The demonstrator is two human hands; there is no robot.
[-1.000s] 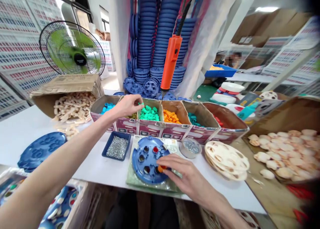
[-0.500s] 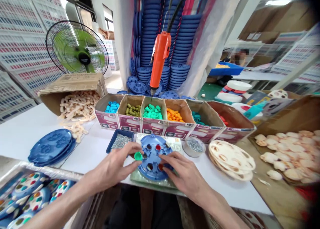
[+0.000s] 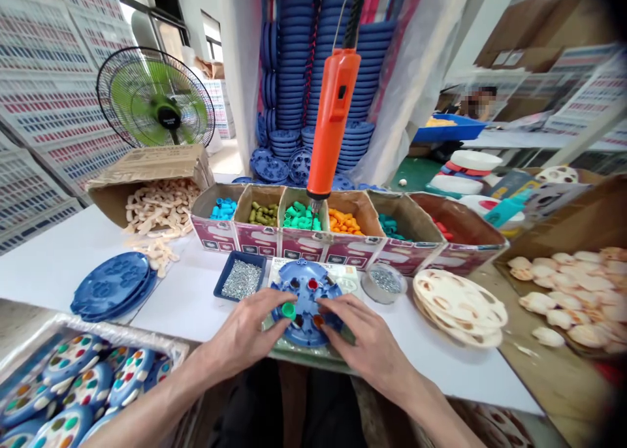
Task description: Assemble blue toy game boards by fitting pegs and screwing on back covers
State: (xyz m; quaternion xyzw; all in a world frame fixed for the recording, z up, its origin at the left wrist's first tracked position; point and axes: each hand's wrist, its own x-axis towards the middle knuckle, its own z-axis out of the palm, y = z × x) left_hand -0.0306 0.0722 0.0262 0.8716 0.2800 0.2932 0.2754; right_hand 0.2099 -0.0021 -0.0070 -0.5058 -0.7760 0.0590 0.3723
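Observation:
A round blue plastic plate (image 3: 306,334) with several holes lies in front of me on a pad. Pinched between my left hand's (image 3: 247,324) thumb and fingers is a small green plastic cap (image 3: 289,311), over the plate's left part. My right hand (image 3: 365,337) grips the plate's right side, its thumb and forefinger bent around a reddish-brown piece (image 3: 318,320) in one hole. A red piece (image 3: 312,283) shows in an upper hole; other holes look dark. Fingers partly hide both sides of the plate.
An orange electric screwdriver (image 3: 333,121) hangs above cardboard bins (image 3: 304,242) of coloured caps. Screws fill a blue tray (image 3: 224,290) and a clear tub (image 3: 386,296). Cream plates (image 3: 460,304) lie right, blue plates (image 3: 110,281) left. A crate (image 3: 171,350) of multicoloured assemblies stands front left.
My left hand has moved right, bringing the green cap from the plate's left edge to over its surface. My right hand stays on the right side. The hanging screwdriver has swung lower and nearer.

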